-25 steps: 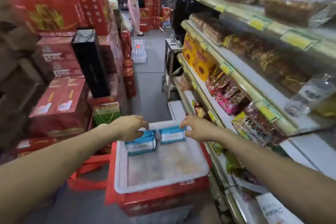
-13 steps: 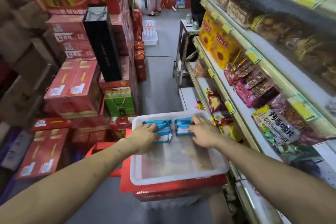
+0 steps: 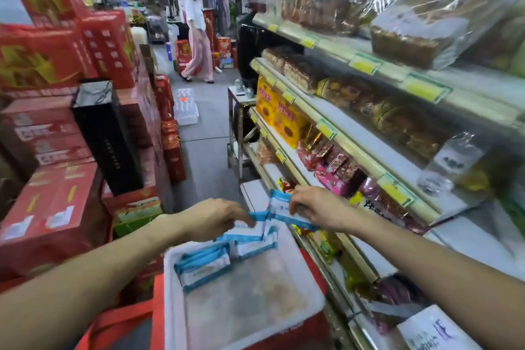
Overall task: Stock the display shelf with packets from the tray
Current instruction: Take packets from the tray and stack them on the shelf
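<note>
A white plastic tray [image 3: 306, 290] sits on red boxes in front of me, with several blue-and-white packets [image 3: 204, 266] lying at its far end. My right hand [image 3: 318, 207] grips one blue-and-white packet [image 3: 279, 206], lifted above the tray's far edge beside the display shelf [image 3: 355, 150]. My left hand [image 3: 216, 217] pinches the end of another packet [image 3: 257, 216] just above the tray. The shelf on the right carries bagged snacks on several levels.
Stacked red cartons [image 3: 54, 207] and a tall black box [image 3: 108, 136] line the left of the aisle. A small metal table [image 3: 237, 111] stands past the shelf end. A person [image 3: 199, 37] walks at the far end of the grey aisle floor [image 3: 204, 156].
Both hands have risen from the tray's far end, each holding a packet. The right hand has moved up and right towards the shelf. The camera has tilted upward.
</note>
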The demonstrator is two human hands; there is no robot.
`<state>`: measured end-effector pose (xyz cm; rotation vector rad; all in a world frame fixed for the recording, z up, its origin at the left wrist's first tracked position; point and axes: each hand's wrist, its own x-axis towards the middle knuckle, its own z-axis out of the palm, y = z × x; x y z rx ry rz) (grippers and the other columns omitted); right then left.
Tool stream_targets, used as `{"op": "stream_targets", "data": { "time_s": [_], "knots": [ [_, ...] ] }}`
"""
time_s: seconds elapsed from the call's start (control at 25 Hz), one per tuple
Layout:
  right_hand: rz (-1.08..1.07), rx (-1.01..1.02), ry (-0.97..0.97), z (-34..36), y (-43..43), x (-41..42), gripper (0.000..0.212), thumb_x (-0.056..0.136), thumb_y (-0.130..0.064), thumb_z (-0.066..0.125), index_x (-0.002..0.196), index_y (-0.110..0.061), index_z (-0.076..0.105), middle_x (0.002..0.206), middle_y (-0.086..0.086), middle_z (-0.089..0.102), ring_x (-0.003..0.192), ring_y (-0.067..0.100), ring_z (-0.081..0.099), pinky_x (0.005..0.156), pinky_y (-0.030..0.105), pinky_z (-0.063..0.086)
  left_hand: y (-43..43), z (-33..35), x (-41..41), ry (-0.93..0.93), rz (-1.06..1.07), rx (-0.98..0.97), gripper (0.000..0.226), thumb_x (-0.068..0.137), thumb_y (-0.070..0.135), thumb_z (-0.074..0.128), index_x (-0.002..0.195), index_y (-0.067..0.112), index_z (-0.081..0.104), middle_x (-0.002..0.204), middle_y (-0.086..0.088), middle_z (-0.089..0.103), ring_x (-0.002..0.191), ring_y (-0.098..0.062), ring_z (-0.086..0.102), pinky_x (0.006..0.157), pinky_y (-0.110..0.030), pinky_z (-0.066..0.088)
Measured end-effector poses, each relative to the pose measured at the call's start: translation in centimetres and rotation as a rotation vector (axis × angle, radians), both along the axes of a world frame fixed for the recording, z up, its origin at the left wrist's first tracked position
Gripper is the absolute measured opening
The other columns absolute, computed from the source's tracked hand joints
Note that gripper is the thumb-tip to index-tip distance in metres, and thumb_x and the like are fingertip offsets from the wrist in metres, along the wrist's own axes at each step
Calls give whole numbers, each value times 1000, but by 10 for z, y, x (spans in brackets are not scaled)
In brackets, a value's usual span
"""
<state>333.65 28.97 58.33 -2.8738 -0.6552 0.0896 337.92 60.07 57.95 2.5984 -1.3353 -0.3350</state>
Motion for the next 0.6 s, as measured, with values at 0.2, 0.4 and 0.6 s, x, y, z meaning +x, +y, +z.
{"op": "stream_targets", "data": {
  "time_s": [0.2,0.4,0.6],
  "knots": [
    [-130,-4,-226,168,-100,-52,30,88,-5,67,111,-24,68,109,-7,60,105,17,60,95,35,47,-102,146,22,-105,-229,-185,45,96,34,44,137,42,60,132,13,59,118,-8,58,100,-29,47],
    [-351,-46,-338,303,-183,-186,40,88,-1,72,118,-27,69,119,-11,65,115,6,60,104,26,43,-242,267,-9,-11,-439,-465,52,96,-4,61,128,35,70,129,21,64,116,10,58,93,-12,47],
    [-619,-110,-442,369,-248,-334,48,88,-3,75,120,-39,67,122,-23,62,118,6,60,105,36,45,-384,336,-92,84,-732,-578,53,94,-4,61,121,40,73,128,24,68,116,10,61,97,-17,48]
  ]
}}
